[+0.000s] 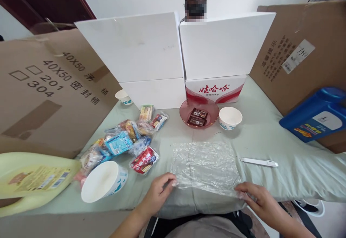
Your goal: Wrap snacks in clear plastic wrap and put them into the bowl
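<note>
A clear plastic bag (204, 164) lies spread on the pale green cloth in front of me, its surface crinkled. My left hand (160, 193) pinches the bag's near left corner between thumb and fingers. At the near right corner, my right hand (258, 198) grips the plastic in the same way. Beyond the bag is a pink glass bowl (184, 117) with dark brown snack packets (198, 117) in it. A white paper bowl (229, 118) stands just right of it. To the right of the bag lies a white utility knife (258, 162).
Several wrapped snacks (119, 143) are heaped at left beside a tilted paper bowl (104, 182) and a yellow jug (35, 182). A blue bottle (316, 115) leans at right. Cardboard boxes (54, 86) and white boxes (135, 50) wall the back. A person's head (195, 0) shows behind.
</note>
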Available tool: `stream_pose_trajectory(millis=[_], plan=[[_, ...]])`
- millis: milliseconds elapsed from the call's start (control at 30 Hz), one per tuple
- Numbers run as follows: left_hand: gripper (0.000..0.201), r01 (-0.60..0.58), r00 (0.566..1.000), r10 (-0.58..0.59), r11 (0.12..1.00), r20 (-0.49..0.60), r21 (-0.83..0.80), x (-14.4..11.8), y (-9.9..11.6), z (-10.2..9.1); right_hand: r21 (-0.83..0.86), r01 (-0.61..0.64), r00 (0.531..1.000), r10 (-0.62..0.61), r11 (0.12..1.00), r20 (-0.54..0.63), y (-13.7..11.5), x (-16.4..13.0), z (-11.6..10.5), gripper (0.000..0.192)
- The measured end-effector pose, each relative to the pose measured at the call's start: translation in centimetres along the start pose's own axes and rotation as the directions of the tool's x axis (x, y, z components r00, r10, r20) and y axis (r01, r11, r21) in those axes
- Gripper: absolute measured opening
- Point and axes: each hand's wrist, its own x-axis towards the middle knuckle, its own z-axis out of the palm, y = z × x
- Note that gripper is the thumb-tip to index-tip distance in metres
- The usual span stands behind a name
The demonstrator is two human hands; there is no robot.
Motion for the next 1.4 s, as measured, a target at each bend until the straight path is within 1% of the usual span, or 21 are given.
stream_pose_trajectory(millis=[67,133,200,267,300,333,400,467,567,633,733,800,833,900,967,1033,1100,1200,1300,1400], plan=[[0.038,0.080,0.993,-0.081,0.997,-0.084,-0.021,0.9,-0.1,0.4,0.060,-0.056,0.991,0.063,0.997,-0.117,0.0,1.1,0.1,0.029],[0.039,0.111,0.976,-0.112,0.994,-0.188,-0.014,2.0,-0.4,1.0,0.130,-0.091,0.958,0.123,0.987,-0.260,-0.1,2.9,0.5,0.030],[0.034,0.126,0.937,-0.105,0.991,-0.334,0.040,3.3,-0.9,1.5,0.234,-0.115,0.910,0.197,0.965,-0.364,-0.1,5.1,1.0,0.031],[0.027,0.156,0.881,-0.081,0.980,-0.466,0.125,4.5,-1.6,2.0,0.318,-0.128,0.870,0.260,0.940,-0.419,0.0,7.3,1.6,0.033],[0.024,0.181,0.860,-0.069,0.968,-0.506,0.176,5.0,-2.1,2.2,0.314,-0.143,0.853,0.278,0.938,-0.441,0.0,8.2,1.8,0.034],[0.022,0.210,0.847,-0.060,0.951,-0.528,0.229,5.4,-2.5,2.4,0.274,-0.169,0.838,0.284,0.947,-0.466,0.1,9.0,2.1,0.034],[0.018,0.261,0.845,-0.047,0.905,-0.532,0.335,5.9,-3.3,2.7,0.099,-0.245,0.817,0.260,0.964,-0.515,0.3,10.0,2.6,0.037],[0.016,0.289,0.852,-0.029,0.859,-0.523,0.423,6.1,-3.7,2.9,-0.116,-0.299,0.815,0.191,0.947,-0.547,0.5,10.3,3.1,0.040],[0.017,0.312,0.873,-0.028,0.799,-0.486,0.514,6.4,-3.5,2.7,-0.354,-0.280,0.818,0.029,0.892,-0.575,0.6,10.2,3.7,0.040],[0.019,0.343,0.891,-0.069,0.751,-0.449,0.564,6.9,-2.8,2.4,-0.458,-0.225,0.807,-0.099,0.860,-0.582,0.8,10.2,3.9,0.037],[0.021,0.415,0.898,-0.176,0.647,-0.404,0.640,8.2,-2.0,2.1,-0.566,-0.168,0.752,-0.266,0.807,-0.603,1.2,10.4,4.0,0.031],[0.022,0.434,0.897,-0.210,0.586,-0.389,0.684,8.8,-1.9,2.2,-0.606,-0.176,0.719,-0.319,0.776,-0.618,1.5,10.5,4.0,0.027],[0.022,0.428,0.900,-0.198,0.572,-0.389,0.700,9.0,-2.1,2.4,-0.617,-0.188,0.711,-0.328,0.764,-0.622,1.7,10.5,4.0,0.025],[0.021,0.388,0.909,-0.116,0.584,-0.400,0.713,9.0,-2.6,2.8,-0.632,-0.208,0.706,-0.333,0.747,-0.625,2.0,10.5,4.0,0.022],[0.018,0.325,0.910,-0.003,0.627,-0.415,0.708,8.7,-3.3,3.1,-0.640,-0.213,0.697,-0.344,0.738,-0.629,2.2,10.4,4.0,0.019],[0.014,0.266,0.900,0.088,0.667,-0.427,0.696,8.4,-3.9,3.2,-0.641,-0.207,0.686,-0.358,0.739,-0.634,2.2,10.3,4.0,0.019],[0.013,0.221,0.881,0.155,0.701,-0.447,0.678,8.3,-4.4,3.2,-0.639,-0.202,0.679,-0.364,0.742,-0.638,2.2,10.2,4.0,0.021],[0.016,0.175,0.853,0.215,0.739,-0.475,0.650,8.3,-4.7,3.0,-0.627,-0.205,0.670,-0.360,0.751,-0.650,2.3,10.3,4.0,0.023],[0.018,0.159,0.855,0.220,0.750,-0.469,0.642,8.5,-4.8,2.9,-0.598,-0.228,0.662,-0.328,0.768,-0.674,2.5,10.3,4.2,0.025],[0.021,0.137,0.864,0.221,0.761,-0.452,0.634,8.4,-5.0,2.9,-0.553,-0.277,0.656,-0.266,0.786,-0.707,2.7,10.4,4.4,0.029]])
